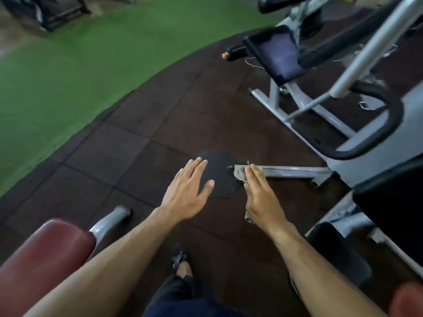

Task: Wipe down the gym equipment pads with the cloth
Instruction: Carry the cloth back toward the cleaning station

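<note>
My right hand (259, 197) reaches forward over the floor and holds a grey cloth (242, 177). The cloth shows only as bits under the fingertips and under the heel of the hand. My left hand (186, 191) is stretched out beside it, fingers straight, holding nothing. A maroon pad (45, 245) lies at the lower left, under my left forearm. A black seat pad (278, 57) sits on the grey machine at the upper right. More black pads are at the right edge (391, 202) and lower right (338, 252). Neither hand touches a pad.
A black octagonal mat (220, 165) lies on the dark rubber floor tiles under my hands, at the end of a machine's grey foot bar (288, 171). Grey frame tubes and a black curved handle (386, 124) crowd the right side. Green turf (68, 65) spreads to the left. My foot (180, 261) is below.
</note>
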Demonstrator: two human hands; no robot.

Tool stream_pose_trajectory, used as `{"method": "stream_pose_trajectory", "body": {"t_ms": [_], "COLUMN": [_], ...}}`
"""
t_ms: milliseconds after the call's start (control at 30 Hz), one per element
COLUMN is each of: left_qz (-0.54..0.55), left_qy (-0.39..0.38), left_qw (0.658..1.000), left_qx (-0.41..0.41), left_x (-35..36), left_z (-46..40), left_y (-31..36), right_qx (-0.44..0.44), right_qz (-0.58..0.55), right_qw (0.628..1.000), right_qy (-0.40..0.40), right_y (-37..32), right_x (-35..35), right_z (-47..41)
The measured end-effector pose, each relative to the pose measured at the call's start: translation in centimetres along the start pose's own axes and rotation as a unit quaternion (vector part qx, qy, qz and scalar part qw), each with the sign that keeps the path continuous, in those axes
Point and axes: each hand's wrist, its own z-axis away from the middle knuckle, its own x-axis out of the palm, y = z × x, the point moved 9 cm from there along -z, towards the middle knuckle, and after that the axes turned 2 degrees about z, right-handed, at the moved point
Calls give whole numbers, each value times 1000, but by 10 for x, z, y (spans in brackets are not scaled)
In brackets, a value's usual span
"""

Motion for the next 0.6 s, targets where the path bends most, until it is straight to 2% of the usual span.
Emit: {"method": "stream_pose_trajectory", "body": {"t_ms": [300, 600], "left_qz": [17, -7], "left_qy": [61, 77], "left_qw": [994, 987], "left_qx": [-87, -143], "left_x": [-110, -163], "left_z": [-85, -246], "left_y": [-140, -240], "right_qx": [-81, -98], "right_qz": [-52, -93], "right_qw": [995, 990], "right_qy": [-1, -26], "right_y": [-128, -145], "right_x": [43, 87], "right_z": [-175, -385]}}
